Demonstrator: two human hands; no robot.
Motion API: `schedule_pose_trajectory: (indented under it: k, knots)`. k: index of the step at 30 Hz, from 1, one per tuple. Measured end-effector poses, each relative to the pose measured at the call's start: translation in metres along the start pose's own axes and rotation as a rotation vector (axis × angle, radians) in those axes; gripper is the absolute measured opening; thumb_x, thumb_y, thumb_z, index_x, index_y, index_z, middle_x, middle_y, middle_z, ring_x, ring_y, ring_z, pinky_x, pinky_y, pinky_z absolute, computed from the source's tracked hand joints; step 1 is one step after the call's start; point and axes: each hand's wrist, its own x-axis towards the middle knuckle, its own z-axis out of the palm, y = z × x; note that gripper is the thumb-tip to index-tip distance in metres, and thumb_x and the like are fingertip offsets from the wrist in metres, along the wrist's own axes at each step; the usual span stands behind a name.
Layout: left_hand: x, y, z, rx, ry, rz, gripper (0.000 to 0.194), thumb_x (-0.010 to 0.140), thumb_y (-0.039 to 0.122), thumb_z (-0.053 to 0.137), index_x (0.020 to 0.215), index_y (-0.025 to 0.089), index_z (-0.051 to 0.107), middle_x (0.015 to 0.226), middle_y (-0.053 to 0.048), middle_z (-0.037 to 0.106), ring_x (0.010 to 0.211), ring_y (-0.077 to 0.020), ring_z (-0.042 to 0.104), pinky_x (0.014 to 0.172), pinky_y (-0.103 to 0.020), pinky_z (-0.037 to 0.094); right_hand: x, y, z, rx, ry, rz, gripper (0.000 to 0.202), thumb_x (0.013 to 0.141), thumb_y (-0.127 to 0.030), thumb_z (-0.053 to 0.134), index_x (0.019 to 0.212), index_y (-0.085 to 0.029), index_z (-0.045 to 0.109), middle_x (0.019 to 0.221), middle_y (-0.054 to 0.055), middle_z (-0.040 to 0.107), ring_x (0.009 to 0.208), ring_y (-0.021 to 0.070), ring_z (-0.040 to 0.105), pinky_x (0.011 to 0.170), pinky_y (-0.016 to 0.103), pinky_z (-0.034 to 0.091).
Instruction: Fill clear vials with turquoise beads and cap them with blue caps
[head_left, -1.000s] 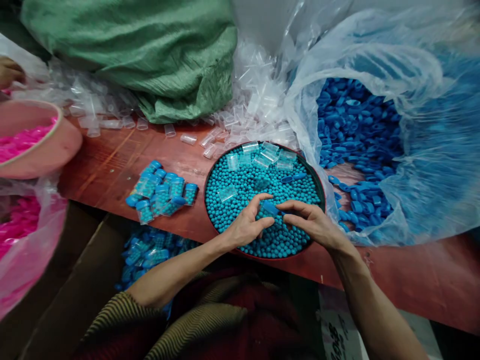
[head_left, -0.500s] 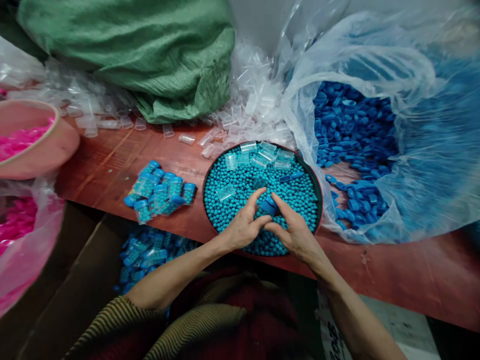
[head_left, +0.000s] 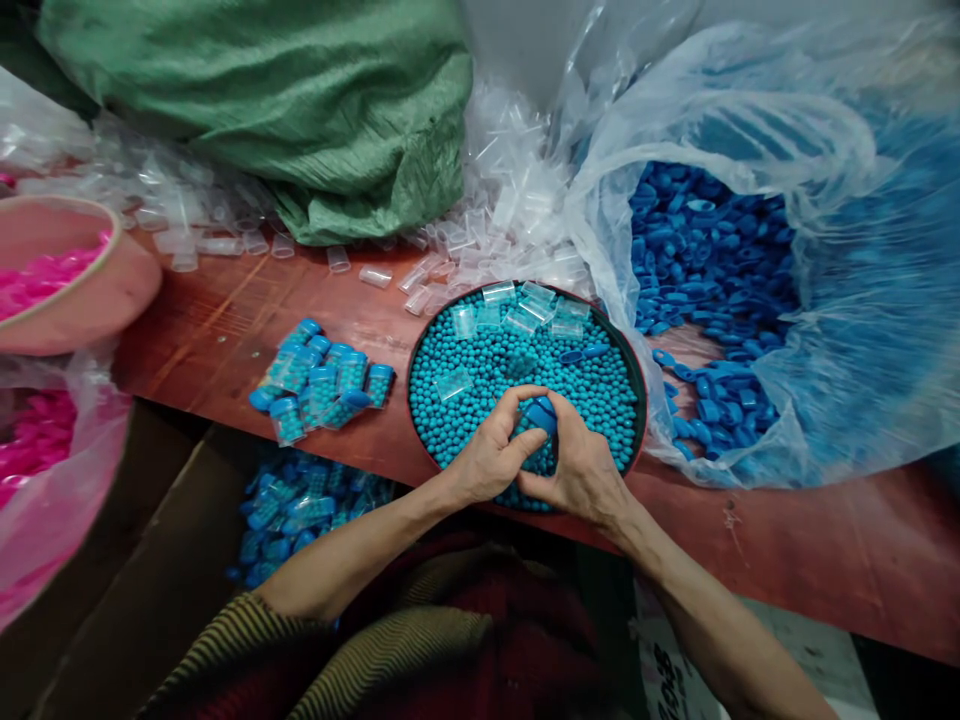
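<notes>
Between my two hands is a small blue-capped bottle (head_left: 539, 414), held over a round tub (head_left: 643, 425) of turquoise beads (head_left: 480, 350). My left hand (head_left: 489, 455) is closed around its left side, thumb across the front near the cap. My right hand (head_left: 583, 462) curves round the other side, index finger near the cap and thumb low by the bottom end. Fingers hide most of the bottle's body. On the beads lie several clear empty tubes (head_left: 454, 384) and a blue scoop (head_left: 589, 353).
Filled blue-capped bottles (head_left: 322, 385) lie left of the tub, more in a container below (head_left: 292, 510). A plastic bag (head_left: 600, 230) of blue caps (head_left: 705, 260) stands right. Behind are loose clear tubes (head_left: 517, 190) and a green sack (head_left: 300, 110). A pink basin (head_left: 127, 270) sits far left.
My hands have closed in on the bottle and brought it slightly nearer to me. My right thumb has moved down to the bottle's lower end. Things on the table stay put.
</notes>
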Motion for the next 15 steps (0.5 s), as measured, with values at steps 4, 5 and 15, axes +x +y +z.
schedule_pose_trajectory:
  k: [4, 5, 15]
  knots:
    - [-0.0010, 0.0024, -0.0021, -0.029, -0.023, -0.048, 0.040, 0.084, 0.023, 0.049, 0.123, 0.017, 0.041, 0.083, 0.001, 0.051, 0.071, -0.0104, 0.046, 0.071, -0.024, 0.042, -0.0005, 0.0031, -0.0078, 0.160, -0.105, 0.084, 0.072, 0.078, -0.050, 0.059, 0.135, -0.012, 0.037, 0.106, 0.016, 0.064, 0.078, 0.0251, 0.067, 0.059, 0.036, 0.054]
    - [-0.0014, 0.0027, -0.0031, -0.027, -0.039, -0.062, 0.040, 0.085, 0.023, 0.049, 0.123, 0.017, 0.040, 0.079, 0.002, 0.050, 0.068, -0.0099, 0.045, 0.069, -0.024, 0.041, -0.0012, 0.0041, -0.0091, 0.238, -0.126, 0.124, 0.064, 0.082, -0.049, 0.056, 0.133, -0.014, 0.041, 0.099, 0.012, 0.066, 0.073, 0.0226, 0.066, 0.058, 0.035, 0.054]
    - [-0.0043, -0.0026, -0.0083, 0.047, -0.142, 0.010, 0.042, 0.087, 0.024, 0.046, 0.128, 0.019, 0.039, 0.081, 0.001, 0.055, 0.066, -0.0103, 0.049, 0.068, -0.025, 0.043, -0.0023, 0.0079, -0.0033, 0.781, 0.001, 0.462, 0.024, 0.085, -0.040, 0.054, 0.100, -0.022, 0.059, 0.064, -0.002, 0.063, 0.046, 0.0121, 0.056, 0.044, 0.025, 0.048]
